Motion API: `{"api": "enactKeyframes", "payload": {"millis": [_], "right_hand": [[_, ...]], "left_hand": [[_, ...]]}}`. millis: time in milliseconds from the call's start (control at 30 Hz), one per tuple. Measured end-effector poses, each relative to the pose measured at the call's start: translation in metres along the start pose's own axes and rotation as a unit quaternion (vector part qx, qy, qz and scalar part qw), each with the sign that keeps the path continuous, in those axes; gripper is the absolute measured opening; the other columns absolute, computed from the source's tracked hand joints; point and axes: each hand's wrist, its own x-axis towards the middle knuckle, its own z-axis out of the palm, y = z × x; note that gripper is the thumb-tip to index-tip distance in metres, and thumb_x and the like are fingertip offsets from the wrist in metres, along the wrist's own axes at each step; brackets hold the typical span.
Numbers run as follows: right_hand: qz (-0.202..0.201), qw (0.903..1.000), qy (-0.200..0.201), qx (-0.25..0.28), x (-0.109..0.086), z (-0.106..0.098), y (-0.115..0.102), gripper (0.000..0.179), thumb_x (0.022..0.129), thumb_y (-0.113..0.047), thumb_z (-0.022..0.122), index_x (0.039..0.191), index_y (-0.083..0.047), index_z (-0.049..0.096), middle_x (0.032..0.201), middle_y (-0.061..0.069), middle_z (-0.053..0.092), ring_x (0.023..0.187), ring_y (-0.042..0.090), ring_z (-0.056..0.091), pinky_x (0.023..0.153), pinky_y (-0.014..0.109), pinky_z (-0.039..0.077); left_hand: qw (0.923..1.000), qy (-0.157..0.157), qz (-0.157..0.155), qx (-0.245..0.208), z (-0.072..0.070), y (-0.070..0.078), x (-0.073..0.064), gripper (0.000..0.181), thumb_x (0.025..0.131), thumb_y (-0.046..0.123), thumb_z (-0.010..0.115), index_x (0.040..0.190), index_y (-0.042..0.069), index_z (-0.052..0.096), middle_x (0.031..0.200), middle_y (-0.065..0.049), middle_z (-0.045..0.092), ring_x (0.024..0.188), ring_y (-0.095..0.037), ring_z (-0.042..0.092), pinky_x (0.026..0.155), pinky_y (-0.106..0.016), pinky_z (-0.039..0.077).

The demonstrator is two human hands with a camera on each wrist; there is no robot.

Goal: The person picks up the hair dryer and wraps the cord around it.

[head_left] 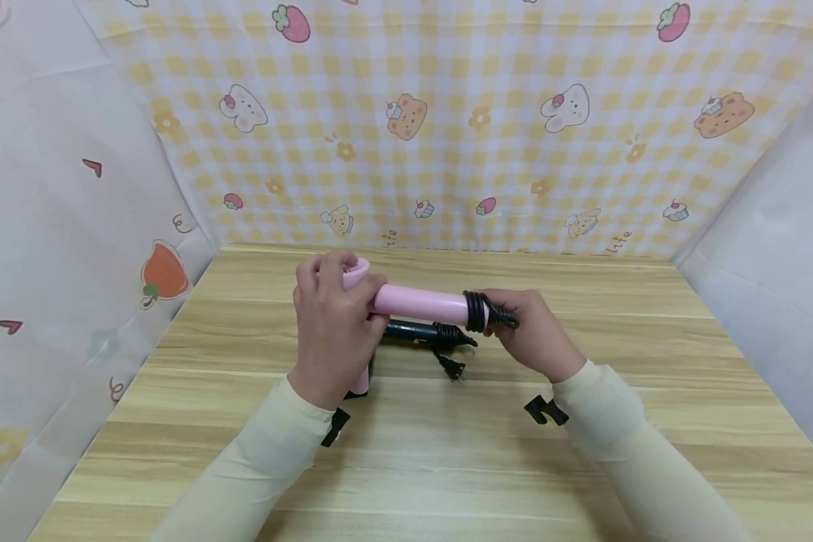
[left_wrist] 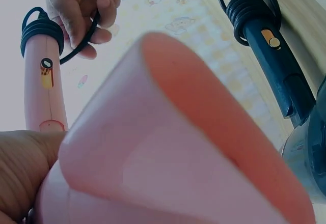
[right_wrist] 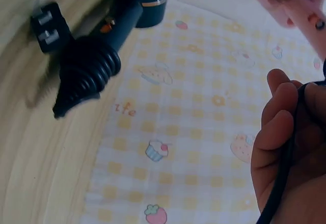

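My left hand (head_left: 335,324) grips a pink hair dryer (head_left: 423,302) round its head, the handle pointing right above the table. A black power cord (head_left: 476,311) is coiled several times round the handle's end. My right hand (head_left: 538,335) is at that end; in the right wrist view its curled fingers hold a loose length of the cord (right_wrist: 285,173). The wide, flat nozzle (left_wrist: 168,158) fills the middle of the left wrist view, and the handle there shows a gold switch (left_wrist: 47,79). Beneath lies a dark hair dryer (head_left: 413,331), its head mostly hidden by my left hand.
The dark dryer's wound cord ends in a two-pin plug (head_left: 452,367) on the wood-grain table (head_left: 433,467). A yellow checked cloth (head_left: 447,173) with cartoon prints hangs along the back edge. White printed cloth (head_left: 54,226) stands at the left, plain white at the right.
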Motion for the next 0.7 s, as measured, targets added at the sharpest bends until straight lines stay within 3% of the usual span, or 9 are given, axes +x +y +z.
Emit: {"api": "enactKeyframes", "payload": {"millis": [133, 333, 533, 700], "right_hand": [[0.026, 0.9996, -0.013, -0.006, -0.006, 0.005, -0.004, 0.033, 0.083, 0.018, 0.054, 0.076, -0.013, 0.065, 0.062, -0.005, 0.058, 0.051, 0.012, 0.046, 0.05, 0.029, 0.042], [0.061, 0.9973, -0.039, 0.008, -0.012, 0.006, -0.008, 0.028, 0.093, 0.005, 0.054, 0.083, -0.012, 0.073, 0.061, -0.005, 0.056, 0.048, 0.01, 0.039, 0.046, 0.027, 0.035], [0.017, 0.9986, -0.05, -0.002, -0.015, 0.006, -0.009, 0.019, 0.098, -0.007, 0.06, 0.089, -0.013, 0.075, 0.07, -0.009, 0.066, 0.044, 0.003, 0.029, 0.044, 0.025, 0.031], [-0.032, 0.9976, -0.058, -0.018, -0.02, 0.008, -0.013, 0.017, 0.098, -0.014, 0.063, 0.083, -0.019, 0.069, 0.057, -0.015, 0.048, 0.044, 0.0, 0.029, 0.043, 0.022, 0.03]], "left_hand": [[0.9999, 0.002, -0.01, 0.0, 0.0, 0.0, -0.001, 0.021, 0.069, 0.0, 0.08, 0.088, 0.009, 0.077, 0.113, -0.02, 0.055, 0.106, -0.043, 0.042, 0.073, -0.054, 0.04], [0.9999, -0.004, -0.016, 0.002, 0.003, -0.002, -0.001, 0.019, 0.071, 0.0, 0.078, 0.088, 0.009, 0.077, 0.114, -0.019, 0.054, 0.107, -0.042, 0.041, 0.074, -0.055, 0.04], [0.9996, -0.003, -0.025, 0.008, 0.005, -0.002, 0.003, 0.018, 0.073, 0.001, 0.077, 0.089, 0.008, 0.076, 0.115, -0.02, 0.053, 0.108, -0.043, 0.041, 0.075, -0.055, 0.04], [0.9992, 0.004, -0.031, 0.024, 0.007, -0.004, 0.004, 0.02, 0.072, 0.0, 0.079, 0.091, 0.008, 0.076, 0.115, -0.019, 0.053, 0.11, -0.043, 0.04, 0.075, -0.056, 0.04]]}}
